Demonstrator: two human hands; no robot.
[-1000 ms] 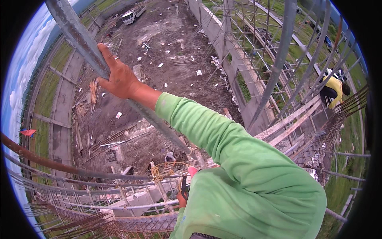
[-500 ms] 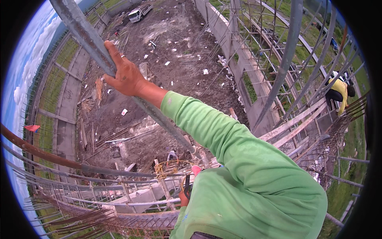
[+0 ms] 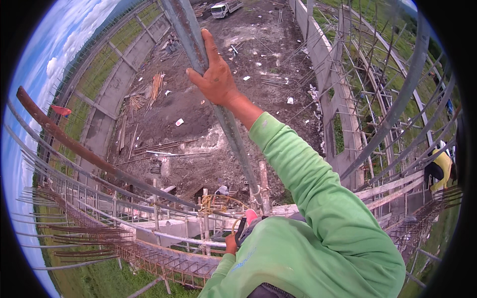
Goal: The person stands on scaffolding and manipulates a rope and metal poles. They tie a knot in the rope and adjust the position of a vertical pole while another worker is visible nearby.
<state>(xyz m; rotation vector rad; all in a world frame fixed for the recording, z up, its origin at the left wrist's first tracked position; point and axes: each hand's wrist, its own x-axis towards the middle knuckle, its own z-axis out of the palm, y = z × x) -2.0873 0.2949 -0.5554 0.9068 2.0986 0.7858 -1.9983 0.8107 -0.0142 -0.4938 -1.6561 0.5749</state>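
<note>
My right hand (image 3: 216, 82) is wrapped round a long grey metal pipe (image 3: 231, 139), gripping its upper part, thumb to the left. The pipe slants from the top edge down to the wooden posts near my body. Low in front of me, my left hand (image 3: 231, 244) is closed and partly hidden by my green sleeve and body. Beside it are a dark, straight, handle-like piece (image 3: 241, 228) and a thin yellow loop; what the fingers hold cannot be made out. A yellow rope (image 3: 213, 199) is wound round a wooden post (image 3: 206, 226) nearby. A pink shoe (image 3: 251, 215) shows beneath me.
A rusty pipe (image 3: 74, 144) and several grey pipes curve across the left. Rebar cages (image 3: 164, 265) run below. Scaffold pipes (image 3: 397, 109) rise at right, where a co-worker in yellow (image 3: 439, 169) bends. Another person (image 3: 222, 190) is far below. A white truck (image 3: 226, 8) stands on the ground.
The view has shifted, so the pipe and my right hand appear farther right and the pipe steeper. My right hand keeps its grip. My left hand stays low beside the dark piece.
</note>
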